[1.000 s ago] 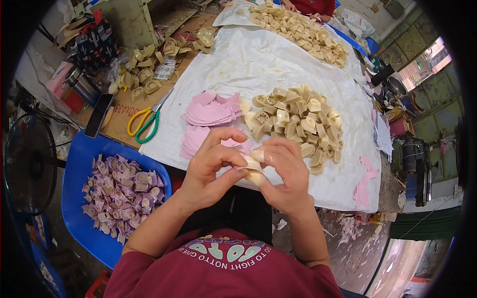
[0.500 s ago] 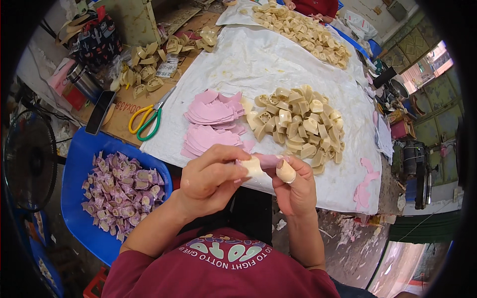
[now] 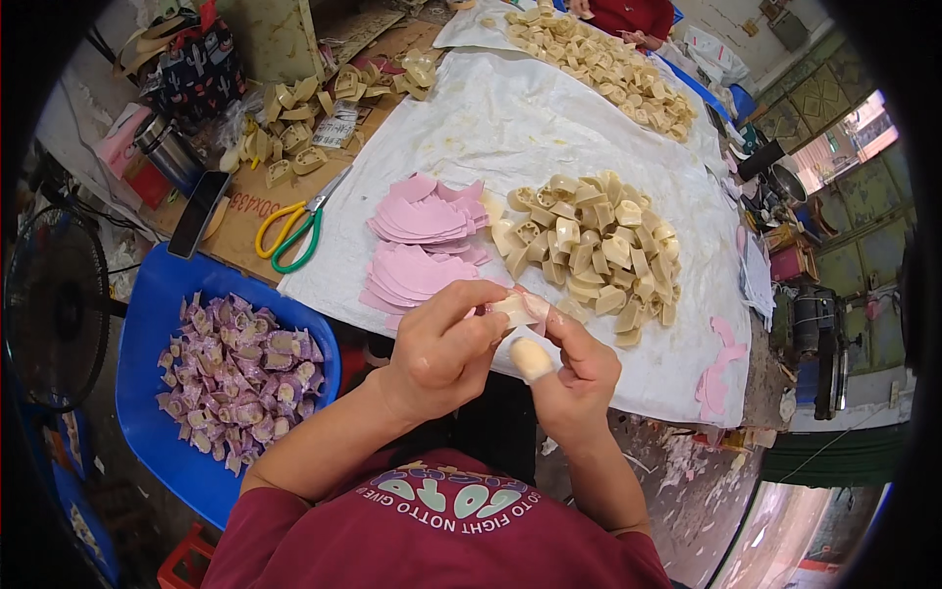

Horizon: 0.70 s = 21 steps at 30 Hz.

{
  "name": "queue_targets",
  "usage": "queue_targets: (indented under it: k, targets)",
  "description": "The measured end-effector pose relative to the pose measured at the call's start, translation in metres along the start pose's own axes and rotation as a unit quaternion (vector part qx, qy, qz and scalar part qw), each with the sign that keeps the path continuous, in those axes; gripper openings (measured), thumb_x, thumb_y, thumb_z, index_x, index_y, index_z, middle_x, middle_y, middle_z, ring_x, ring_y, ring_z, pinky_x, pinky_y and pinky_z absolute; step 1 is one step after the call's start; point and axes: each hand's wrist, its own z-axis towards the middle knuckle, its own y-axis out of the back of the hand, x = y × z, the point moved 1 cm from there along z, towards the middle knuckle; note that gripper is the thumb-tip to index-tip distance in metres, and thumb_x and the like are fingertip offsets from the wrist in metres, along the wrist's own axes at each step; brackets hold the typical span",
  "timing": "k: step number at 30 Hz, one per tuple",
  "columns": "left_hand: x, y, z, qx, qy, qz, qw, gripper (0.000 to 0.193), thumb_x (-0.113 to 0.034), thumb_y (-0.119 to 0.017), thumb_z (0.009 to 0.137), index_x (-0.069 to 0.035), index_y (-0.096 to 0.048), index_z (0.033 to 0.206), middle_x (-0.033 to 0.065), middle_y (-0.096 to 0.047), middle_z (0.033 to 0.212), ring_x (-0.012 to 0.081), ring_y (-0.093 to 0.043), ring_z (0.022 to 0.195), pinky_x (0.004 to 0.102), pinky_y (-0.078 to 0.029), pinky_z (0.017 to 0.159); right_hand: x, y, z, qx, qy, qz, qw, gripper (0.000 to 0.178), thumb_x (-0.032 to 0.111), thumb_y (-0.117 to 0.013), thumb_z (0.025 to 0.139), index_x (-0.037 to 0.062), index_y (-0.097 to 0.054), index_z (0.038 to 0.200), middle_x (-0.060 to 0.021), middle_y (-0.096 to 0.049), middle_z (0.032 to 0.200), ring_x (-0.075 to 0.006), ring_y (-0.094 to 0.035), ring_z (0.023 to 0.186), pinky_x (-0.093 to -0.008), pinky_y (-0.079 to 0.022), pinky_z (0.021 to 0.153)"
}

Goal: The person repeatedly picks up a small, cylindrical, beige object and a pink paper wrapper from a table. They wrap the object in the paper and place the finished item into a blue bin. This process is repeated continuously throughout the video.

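My left hand (image 3: 446,344) pinches a small beige shoe heel (image 3: 512,310) in front of my chest, at the near edge of the sheet-covered table. From the other side, the fingers of my right hand (image 3: 577,368) close on the same heel. A cream finger cot (image 3: 532,358) covers the right thumb. Pale material lies against the heel, partly hidden by my fingers. Just beyond my hands are stacked pink cut pieces (image 3: 417,270) and, to the right, a heap of beige heels (image 3: 594,236).
Left of the table stands a blue tub (image 3: 147,393) of heels in glittery purple covering. Scissors (image 3: 294,226) with yellow and green handles lie near a phone (image 3: 199,214) and a steel flask (image 3: 167,152). Another person (image 3: 633,15) sits behind a far heap of heels (image 3: 599,64).
The pink strip stretched between my hands no longer shows that way. My hands have come closer together, and the right thumb has swung down and left, below the heel.
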Motion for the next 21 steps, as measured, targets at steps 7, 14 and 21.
queue_targets:
  k: [7,14,21]
  targets:
    - [0.012,-0.011,-0.004,-0.039,0.089,-0.096,0.991,0.027,0.012,-0.067,0.074,-0.004,-0.061,0.095,0.0178,-0.055,0.116,0.0223,-0.065,0.078,0.0303,-0.054,0.068,-0.017,-0.002,0.012,-0.048,0.113,-0.029,0.992,0.026,-0.004,-0.063,0.08,-0.0023,-0.062,0.106,-0.0167,-0.064,0.117,-0.0225,-0.061,0.109,-0.0317,-0.048,0.091]
    - [0.011,-0.012,0.006,-0.056,0.032,-0.145,0.987,0.031,0.016,-0.068,0.072,-0.003,-0.06,0.095,0.0197,-0.049,0.124,0.023,-0.066,0.086,0.0306,-0.056,0.074,-0.012,0.001,0.011,-0.029,0.035,0.209,0.977,0.03,-0.013,-0.05,0.082,-0.0025,-0.057,0.11,-0.0226,-0.059,0.122,-0.0239,-0.059,0.113,-0.0316,-0.045,0.096]
    - [0.011,-0.009,-0.001,-0.018,0.024,-0.103,0.994,0.032,0.014,-0.068,0.075,-0.005,-0.057,0.098,0.0222,-0.045,0.126,0.029,-0.064,0.099,0.0349,-0.057,0.078,-0.016,0.002,0.008,-0.009,0.048,0.013,0.999,0.035,-0.016,-0.041,0.083,-0.0023,-0.059,0.11,-0.0204,-0.064,0.115,-0.0221,-0.064,0.103,-0.0289,-0.048,0.089]
